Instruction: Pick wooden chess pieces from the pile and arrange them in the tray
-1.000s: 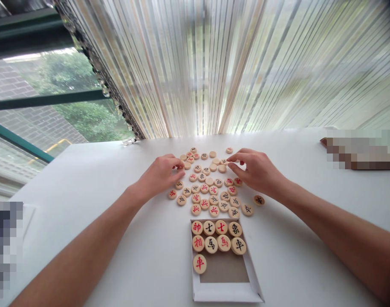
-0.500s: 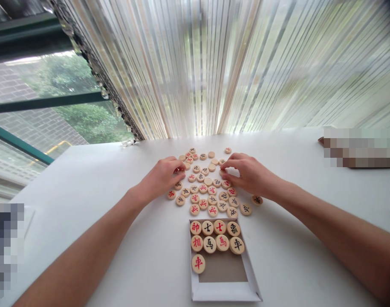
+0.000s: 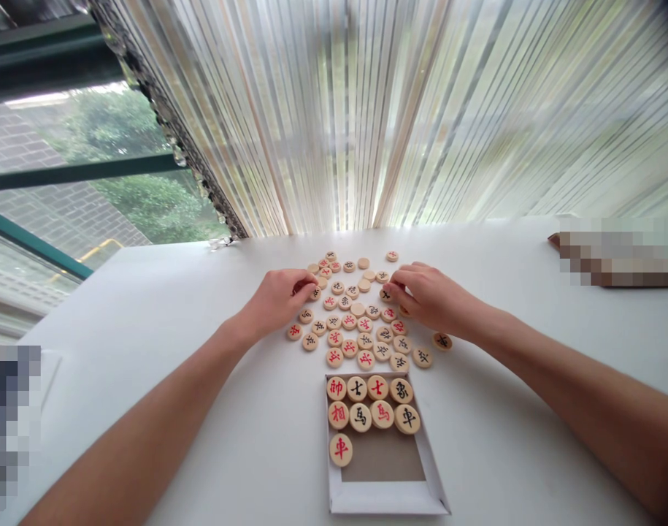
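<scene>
On the white table, my left hand (image 3: 283, 296) has thumb and fingers pinched at the edge of a wooden xiangqi piece (image 3: 315, 293) with a black character facing up. Opposite it, my right hand (image 3: 424, 292) grips the side of another black-marked piece (image 3: 385, 294), its fingers partly covering it. Several round pieces with red or black characters lie spread between and below the hands, and a few show a plain face, such as the blank piece (image 3: 358, 310). Closer to me stands a shallow white box (image 3: 388, 498) holding two full rows of pieces and one red piece (image 3: 341, 449) below them at the left.
A string curtain (image 3: 339, 117) hangs behind the far table edge, with a window at the left. A blurred brown-edged object (image 3: 618, 263) lies at the far right. Another blurred dark item (image 3: 10, 424) sits at the left edge.
The pieces at both hands now show black characters where plain wood or hidden faces were before. My left fingers have drawn together; my right hand has shifted slightly right.
</scene>
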